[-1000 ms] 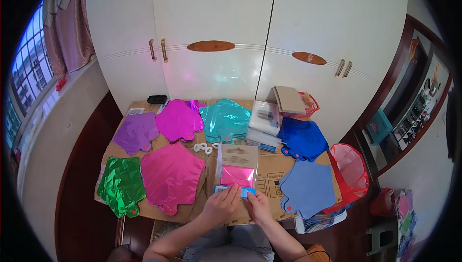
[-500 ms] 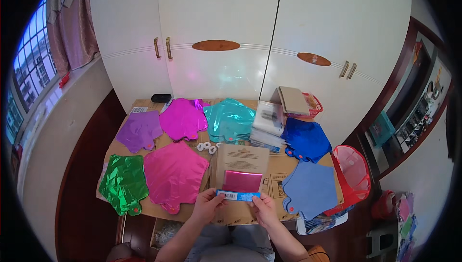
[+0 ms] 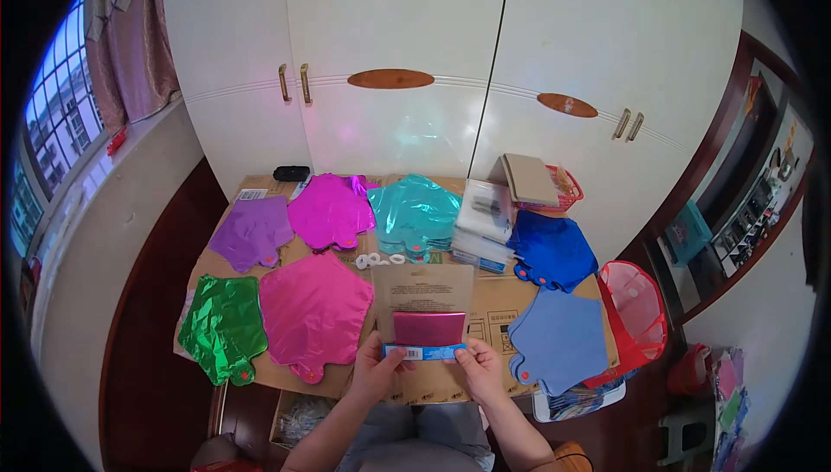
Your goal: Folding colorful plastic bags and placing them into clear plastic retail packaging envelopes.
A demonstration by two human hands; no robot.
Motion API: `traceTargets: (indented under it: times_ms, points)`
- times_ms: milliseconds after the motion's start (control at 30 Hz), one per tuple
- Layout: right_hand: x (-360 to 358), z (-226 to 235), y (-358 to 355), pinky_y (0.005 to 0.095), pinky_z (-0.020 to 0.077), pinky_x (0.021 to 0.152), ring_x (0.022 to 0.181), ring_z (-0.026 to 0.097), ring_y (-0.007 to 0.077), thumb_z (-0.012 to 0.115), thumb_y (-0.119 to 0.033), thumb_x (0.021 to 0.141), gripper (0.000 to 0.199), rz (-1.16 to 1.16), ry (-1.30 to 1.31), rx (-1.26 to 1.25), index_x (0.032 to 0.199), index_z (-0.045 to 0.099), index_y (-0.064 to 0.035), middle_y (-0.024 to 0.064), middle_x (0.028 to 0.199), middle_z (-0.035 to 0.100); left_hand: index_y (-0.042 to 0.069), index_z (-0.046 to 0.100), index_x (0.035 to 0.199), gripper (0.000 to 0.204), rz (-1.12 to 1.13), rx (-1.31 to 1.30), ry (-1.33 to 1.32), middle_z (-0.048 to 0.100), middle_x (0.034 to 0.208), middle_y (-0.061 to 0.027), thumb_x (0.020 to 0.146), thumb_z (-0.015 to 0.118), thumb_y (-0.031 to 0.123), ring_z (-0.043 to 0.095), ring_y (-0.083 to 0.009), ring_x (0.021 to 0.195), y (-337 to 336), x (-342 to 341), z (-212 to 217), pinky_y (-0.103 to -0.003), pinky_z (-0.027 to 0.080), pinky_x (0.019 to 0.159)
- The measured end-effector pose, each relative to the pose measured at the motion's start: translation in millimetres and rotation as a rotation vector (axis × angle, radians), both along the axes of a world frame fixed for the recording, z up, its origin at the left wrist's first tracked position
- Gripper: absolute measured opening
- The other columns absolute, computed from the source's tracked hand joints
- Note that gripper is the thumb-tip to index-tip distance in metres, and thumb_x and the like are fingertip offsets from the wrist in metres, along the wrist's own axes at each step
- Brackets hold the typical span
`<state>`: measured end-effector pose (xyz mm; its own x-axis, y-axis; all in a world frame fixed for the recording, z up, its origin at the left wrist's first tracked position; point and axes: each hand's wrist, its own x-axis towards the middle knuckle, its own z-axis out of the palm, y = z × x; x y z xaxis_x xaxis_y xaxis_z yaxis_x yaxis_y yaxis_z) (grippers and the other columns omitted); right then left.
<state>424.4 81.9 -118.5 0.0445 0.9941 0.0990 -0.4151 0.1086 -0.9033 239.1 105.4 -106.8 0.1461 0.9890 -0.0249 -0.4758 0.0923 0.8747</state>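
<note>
Flat clear packet (image 3: 423,307) with folded pink foil inside, blue bottom strip, above cardboard.

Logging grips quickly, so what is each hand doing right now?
Left hand: closed on the left end of the flat packet.
Right hand: closed on the packet's right end.

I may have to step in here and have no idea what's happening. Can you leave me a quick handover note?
Left hand and right hand both grip the bottom edge of a clear packet with a folded pink foil balloon inside, held over the cardboard-covered table.
Done: eight flat foil balloons lie spread out, including the green one and light blue one.
Left: the pink balloon is not yet taken out.
</note>
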Motion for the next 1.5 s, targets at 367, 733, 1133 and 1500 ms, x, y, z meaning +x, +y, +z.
traceTargets:
  times_ms: [367, 733, 1133, 1500]
  points:
    - [0, -6, -4, 0.0258, 0.0511, 0.079, 0.087, 0.063, 0.0124, 0.054, -0.008, 0.095, 0.021, -0.002, -0.120, 0.104, 0.113, 0.057, 0.0037, 0.0087, 0.096, 0.066, 0.000, 0.062, 0.090, 0.012, 0.007, 0.020, 0.130, 0.067, 0.074, -0.0073, 0.091, 0.061, 0.013, 0.065, -0.0129, 0.060, -1, -6, -24, -0.023, 0.047, 0.050]
    - [-3, -7, -4, 0.0217, 0.0501, 0.071, 0.076, 0.061, 0.0078, 0.056, -0.009, 0.094, 0.008, -0.036, -0.089, 0.116, 0.092, 0.056, -0.0012, 0.0056, 0.083, 0.065, 0.000, 0.062, 0.094, 0.015, 0.034, -0.046, 0.169, 0.066, 0.073, -0.0055, 0.092, 0.060, 0.014, 0.061, -0.0106, 0.058, -4, -4, -26, -0.023, 0.048, 0.054]
    - [0, -9, -6, 0.0216, 0.0505, 0.069, 0.076, 0.062, 0.0074, 0.058, -0.006, 0.092, 0.005, -0.007, -0.101, 0.012, 0.093, 0.055, -0.0018, 0.0049, 0.083, 0.065, -0.004, 0.059, 0.101, 0.015, 0.003, -0.010, 0.139, 0.068, 0.083, -0.0111, 0.090, 0.059, 0.006, 0.068, -0.0164, 0.071, -6, -3, -10, -0.025, 0.054, 0.060]
    - [2, -20, 1, 0.0270, 0.0537, 0.068, 0.073, 0.065, 0.0137, 0.060, 0.001, 0.088, 0.010, 0.035, -0.042, -0.045, 0.088, 0.051, -0.0042, 0.0094, 0.083, 0.066, 0.000, 0.064, 0.093, 0.011, 0.056, -0.022, 0.233, 0.067, 0.075, -0.0049, 0.084, 0.067, 0.006, 0.062, -0.0099, 0.064, -3, -6, -26, -0.024, 0.052, 0.059]
